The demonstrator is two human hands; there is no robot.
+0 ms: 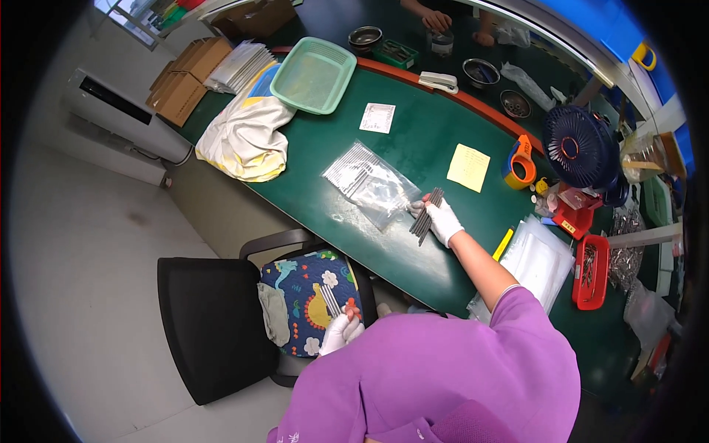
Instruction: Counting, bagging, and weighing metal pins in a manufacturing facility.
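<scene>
Over the chair [210, 325], your left hand [340, 334] grasps silver rods [330, 301], tips jutting beyond it. On the table [314, 144], a bag [378, 193] lies just left of the dark rods [422, 224] your right hand [444, 221] clasps, ends protruding both ways.

left fingers [353, 311] hold thin silvery rods [329, 300]; right fingers [426, 198] hold dark rods [424, 222] beside a clear plastic bag [375, 189].

One silvery rod bundle [330, 300] and one dark rod bundle [425, 221], two in all, each too tightly packed to count; one clear rod-filled bag [385, 193]; three round metal bowls [365, 38]; one stapler [439, 80]; one desk fan [580, 148]; one yellow note [468, 167]; one white card [377, 117]; one office chair [207, 325].
</scene>
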